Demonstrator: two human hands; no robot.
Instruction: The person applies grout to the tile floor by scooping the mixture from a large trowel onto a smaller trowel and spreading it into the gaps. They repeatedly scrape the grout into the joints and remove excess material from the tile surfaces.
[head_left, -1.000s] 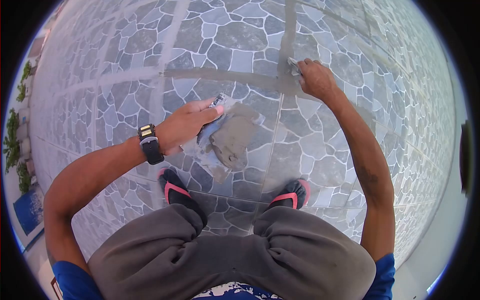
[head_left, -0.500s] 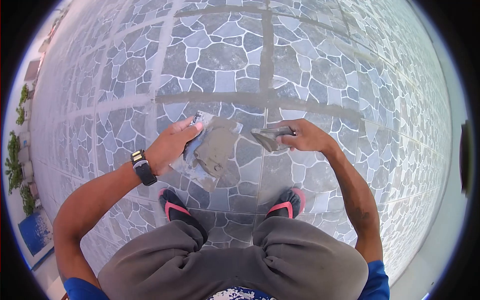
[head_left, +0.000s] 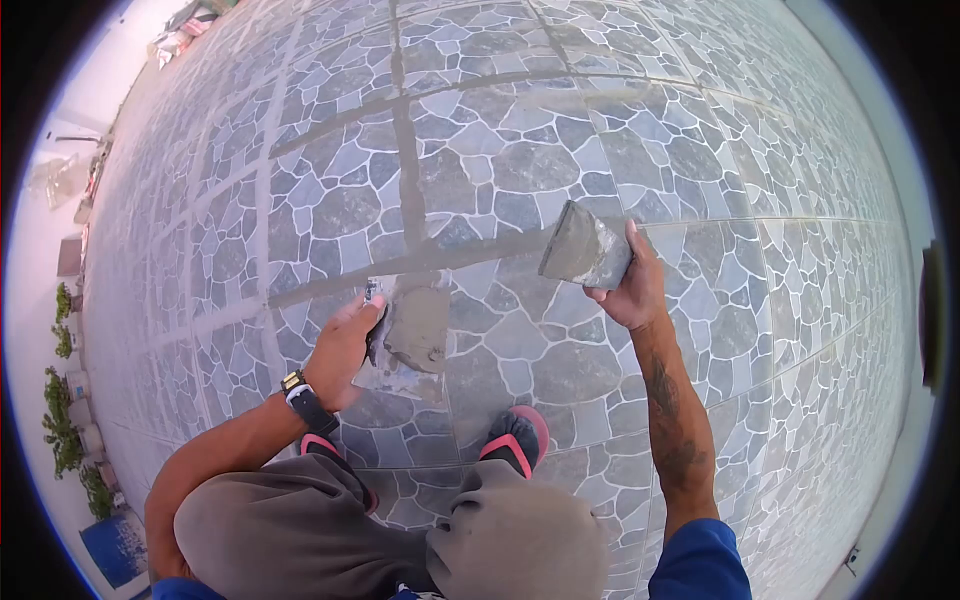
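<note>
My left hand point(head_left: 340, 352) grips the edge of a flat, smeared board point(head_left: 405, 382) that carries a thick mound of wet grey grout point(head_left: 418, 325). A black watch is strapped to that wrist. Over to the right, my right hand point(head_left: 638, 290) is closed on a flat spreader point(head_left: 585, 247), tilted so that its grout-coated face shows. Both tools appear to be held above the stone-patterned tile floor point(head_left: 540, 165). Beyond the board runs a wide joint filled with darker grey grout point(head_left: 480, 248). Some fingers of the left hand are hidden under the board.
My feet in pink-strapped sandals point(head_left: 515, 445) stand on the tiles close behind the board. Potted plants point(head_left: 62, 415) and a blue container point(head_left: 115, 550) line the left side. Paler joints point(head_left: 220, 315) cross the floor at left, and a light wall edge curves along the right.
My right hand has swung outward to the right, turning the spreader so its coated face shows. The board sits lower in view. The camera view has shifted, and my legs appear further left.
</note>
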